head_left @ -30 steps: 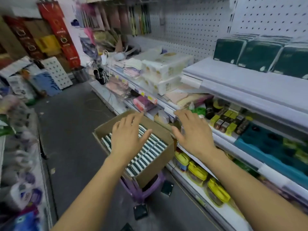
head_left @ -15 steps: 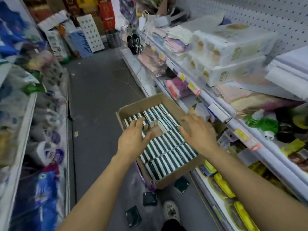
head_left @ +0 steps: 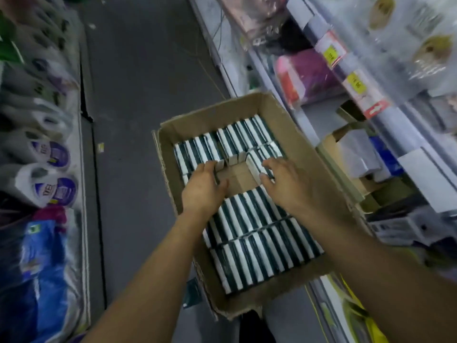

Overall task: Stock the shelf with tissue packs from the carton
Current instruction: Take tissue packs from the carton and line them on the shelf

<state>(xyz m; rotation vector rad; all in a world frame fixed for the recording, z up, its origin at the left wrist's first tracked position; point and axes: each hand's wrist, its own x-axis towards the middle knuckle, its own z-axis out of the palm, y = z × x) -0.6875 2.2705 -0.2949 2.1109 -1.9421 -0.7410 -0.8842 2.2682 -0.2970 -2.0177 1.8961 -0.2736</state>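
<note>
Wrapped paper rolls (head_left: 47, 189) on racks far left of both hands. Left hand (head_left: 201, 190) inside the carton (head_left: 294, 134), fingers curled over the tissue packs (head_left: 249, 226) left of a bare gap. Right hand (head_left: 286, 186) across the gap, fingers bent onto packs; grip unclear. Shelf (head_left: 371, 105) beyond right hand.

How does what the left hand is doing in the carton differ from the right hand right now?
The left hand sits on the left of the bare gap in the carton, fingertips on the tissue packs there; the right hand sits on the gap's right. The left hand's fingers lie close together; the right hand's are spread. Both reach into the same gap, backs up. Whether either grips a pack is unclear.
</note>
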